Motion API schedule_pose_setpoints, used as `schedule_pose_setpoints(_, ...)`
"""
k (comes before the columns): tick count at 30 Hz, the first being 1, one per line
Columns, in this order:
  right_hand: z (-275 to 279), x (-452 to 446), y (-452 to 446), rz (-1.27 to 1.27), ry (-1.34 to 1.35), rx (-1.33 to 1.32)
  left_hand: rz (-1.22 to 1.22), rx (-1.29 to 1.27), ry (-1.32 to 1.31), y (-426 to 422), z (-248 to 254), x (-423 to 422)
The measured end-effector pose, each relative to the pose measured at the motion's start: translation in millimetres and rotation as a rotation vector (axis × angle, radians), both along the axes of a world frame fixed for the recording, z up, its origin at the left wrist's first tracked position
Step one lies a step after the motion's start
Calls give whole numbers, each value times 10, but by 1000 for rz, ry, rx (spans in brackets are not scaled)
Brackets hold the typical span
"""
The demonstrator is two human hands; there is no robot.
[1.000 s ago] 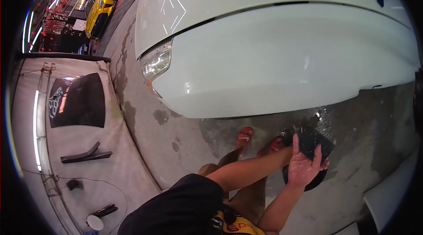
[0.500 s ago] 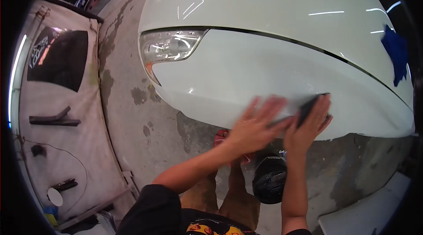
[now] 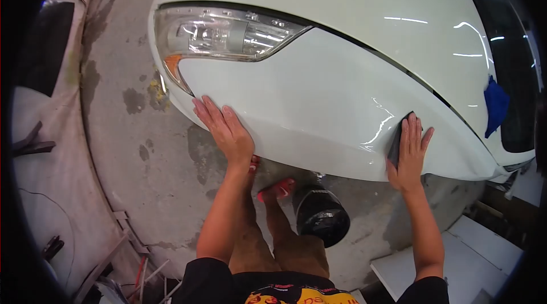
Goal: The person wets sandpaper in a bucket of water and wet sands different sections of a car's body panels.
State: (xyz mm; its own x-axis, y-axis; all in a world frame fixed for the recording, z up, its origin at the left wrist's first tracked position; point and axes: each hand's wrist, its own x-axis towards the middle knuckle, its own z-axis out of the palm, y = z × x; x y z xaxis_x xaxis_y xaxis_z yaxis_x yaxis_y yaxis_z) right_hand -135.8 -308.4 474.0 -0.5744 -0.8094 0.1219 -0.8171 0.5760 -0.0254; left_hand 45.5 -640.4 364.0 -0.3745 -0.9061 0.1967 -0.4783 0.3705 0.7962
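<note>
A white car fender (image 3: 319,87) spreads out in front of me, glossy in places. My left hand (image 3: 231,136) rests flat on its lower edge, fingers spread and holding nothing, below the orange corner lamp (image 3: 175,70). Further right, my right hand (image 3: 409,153) presses a dark grey sheet, apparently sandpaper (image 3: 394,147), against the panel. Part of the sheet is hidden under the fingers and palm. Above the left hand sits the clear headlight (image 3: 222,36).
A blue cloth (image 3: 497,107) lies by the windshield at right. Beneath the fender, a black bucket (image 3: 322,218) stands on the concrete floor (image 3: 137,156) near my feet. White panels (image 3: 456,258) lie lower right. A covered surface (image 3: 51,150) holds dark parts at left.
My left hand has moved away from the right hand, leftward to the fender's front edge. My right hand still holds the dark sheet on the panel. The view has shifted, bringing the headlight closer.
</note>
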Motion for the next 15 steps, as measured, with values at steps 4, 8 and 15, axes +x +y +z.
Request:
schedule_pose_setpoints(4, 100, 197, -1081, 123, -131, 96, -29, 1, 27, -45, 4, 8)
schedule_pose_setpoints(8, 204, 145, -2006, 429, -213, 166, -48, -6, 9, -49, 37, 21)
schedule_pose_setpoints(15, 302, -130, -868, 265, -41, 338, -65, -13, 22, -73, 19, 30)
